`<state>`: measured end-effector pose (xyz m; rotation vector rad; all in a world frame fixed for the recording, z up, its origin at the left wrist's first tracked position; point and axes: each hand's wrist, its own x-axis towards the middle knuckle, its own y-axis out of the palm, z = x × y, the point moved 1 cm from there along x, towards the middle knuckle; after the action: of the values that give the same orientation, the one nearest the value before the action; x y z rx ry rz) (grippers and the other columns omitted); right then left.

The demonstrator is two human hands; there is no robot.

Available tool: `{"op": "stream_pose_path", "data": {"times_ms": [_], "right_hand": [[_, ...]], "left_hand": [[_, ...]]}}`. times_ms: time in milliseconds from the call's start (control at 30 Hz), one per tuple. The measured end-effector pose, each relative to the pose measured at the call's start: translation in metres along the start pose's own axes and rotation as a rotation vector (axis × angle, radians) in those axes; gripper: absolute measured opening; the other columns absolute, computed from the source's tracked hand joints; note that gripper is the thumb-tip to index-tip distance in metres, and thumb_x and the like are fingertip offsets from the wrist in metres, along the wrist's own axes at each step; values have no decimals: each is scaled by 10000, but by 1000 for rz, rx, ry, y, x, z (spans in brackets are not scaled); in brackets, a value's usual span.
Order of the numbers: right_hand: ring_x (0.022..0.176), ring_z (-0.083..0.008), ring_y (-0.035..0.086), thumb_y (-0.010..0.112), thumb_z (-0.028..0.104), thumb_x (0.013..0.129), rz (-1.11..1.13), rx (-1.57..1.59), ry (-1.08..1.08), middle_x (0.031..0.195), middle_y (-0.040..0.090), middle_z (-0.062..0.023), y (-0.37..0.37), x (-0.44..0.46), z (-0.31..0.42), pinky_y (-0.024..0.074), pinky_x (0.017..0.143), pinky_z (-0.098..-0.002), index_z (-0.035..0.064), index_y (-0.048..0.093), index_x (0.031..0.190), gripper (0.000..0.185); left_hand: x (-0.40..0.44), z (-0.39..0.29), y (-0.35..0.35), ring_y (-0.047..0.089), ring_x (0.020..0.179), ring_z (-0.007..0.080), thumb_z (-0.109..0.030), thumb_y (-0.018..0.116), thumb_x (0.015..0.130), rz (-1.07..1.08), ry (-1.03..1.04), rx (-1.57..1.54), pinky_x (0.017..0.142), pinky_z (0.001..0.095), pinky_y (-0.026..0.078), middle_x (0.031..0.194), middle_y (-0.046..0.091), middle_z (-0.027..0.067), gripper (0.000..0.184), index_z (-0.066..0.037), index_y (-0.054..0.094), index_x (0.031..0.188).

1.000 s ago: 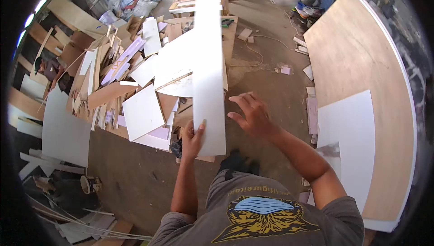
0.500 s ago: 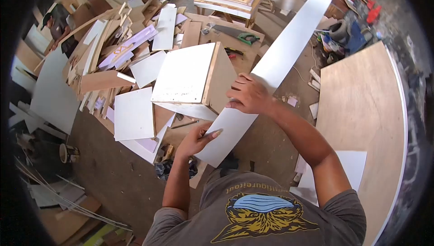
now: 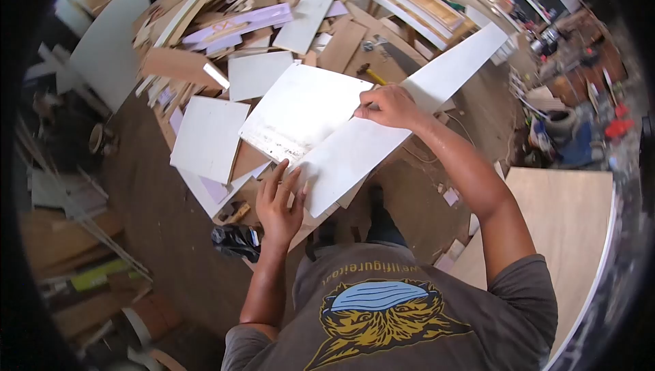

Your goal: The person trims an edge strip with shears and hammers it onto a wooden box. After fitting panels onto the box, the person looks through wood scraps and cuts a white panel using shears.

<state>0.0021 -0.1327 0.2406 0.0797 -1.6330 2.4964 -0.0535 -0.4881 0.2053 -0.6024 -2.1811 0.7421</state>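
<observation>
A long white board (image 3: 361, 156) lies diagonally in front of me, its far end up to the right. My right hand (image 3: 387, 106) grips its left edge near the middle, fingers bent over it. At the board's near end is my left hand (image 3: 278, 204), its fingers spread and their tips at the edge. The board rests beside or against a white box-like piece (image 3: 303, 108) with marks along its near edge; exact contact between them cannot be made out. A yellow-handled tool (image 3: 372, 74) lies just beyond.
Wood and white offcuts (image 3: 205, 139) cover the worktable at the left. A black plastic bag (image 3: 235, 240) is at its near corner. Behind stands a low wooden frame table (image 3: 423, 9). A large plywood sheet (image 3: 559, 221) is at the right, a bucket (image 3: 102, 139) at the left.
The white board has swung from upright to diagonal and come down over the box-like piece. My right hand has taken hold of it; my left hand has loosened its grip. The view has turned right.
</observation>
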Motion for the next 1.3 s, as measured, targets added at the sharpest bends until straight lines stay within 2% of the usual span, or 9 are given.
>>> {"op": "stream_pose_path", "data": {"times_ms": [167,300,500,700,733,833,933,1100,1300], "right_hand": [[691,-363,659,742,461,945,54,79,-173,714,652,-135,16,58,-46,482,660,-462,77,629,877,405],[693,-370,660,753,456,937,153,83,-251,709,661,-125,12,86,-56,483,676,-462,64,637,877,414],[894,-382,687,744,477,918,283,92,-270,858,712,-170,30,109,-69,505,826,-502,35,708,932,444],[1174,-329,602,771,455,896,260,65,-362,1153,684,-120,12,96,-58,464,1003,-450,106,716,1109,412],[1270,-349,574,801,526,852,433,116,-401,1250,680,-141,6,96,-54,425,1090,-471,159,692,1277,572],[1395,-374,499,823,594,798,492,109,-734,1425,611,-173,-6,70,-26,363,1171,-508,246,677,1391,703],[1491,-402,397,856,629,723,556,-43,-626,1588,481,-170,5,57,-20,272,1248,-547,317,631,1472,842],[1475,-391,416,804,658,776,467,-51,-570,1565,495,-180,8,53,-11,285,1229,-549,351,664,1436,741],[1477,-393,416,809,634,774,450,-83,-502,1568,498,-176,14,47,-4,275,1237,-535,335,671,1435,739]], "left_hand": [[-8,-29,27,543,1335,416,-504,870,777,-21,-69,88,1084,542,428,1582,493,187,756,-111,679,1394],[-17,-42,66,498,1373,415,-658,864,688,-81,-230,255,1108,545,397,1590,473,181,913,-147,666,1420],[-15,-56,85,501,1370,398,-719,844,662,-147,-288,319,1124,540,378,1531,532,162,913,-168,698,1375],[-17,-36,84,507,1371,361,-582,820,731,-114,-322,305,1130,527,369,1498,572,97,722,-202,726,1338],[-19,-29,82,507,1372,352,-555,819,735,-104,-322,286,1130,524,369,1493,580,83,696,-211,730,1333],[-20,-19,78,503,1375,335,-534,813,732,-106,-302,263,1131,524,369,1478,597,53,666,-228,741,1318],[-19,-21,74,490,1389,345,-586,860,692,-115,-299,219,1143,533,365,1498,585,67,789,-217,706,1372],[-27,-11,75,484,1389,377,-634,898,647,-191,-278,67,1150,541,380,1540,547,129,977,-114,643,1434],[-37,4,82,498,1394,360,-519,876,749,-232,-319,20,1151,500,362,1526,580,128,797,-96,673,1393]]}}
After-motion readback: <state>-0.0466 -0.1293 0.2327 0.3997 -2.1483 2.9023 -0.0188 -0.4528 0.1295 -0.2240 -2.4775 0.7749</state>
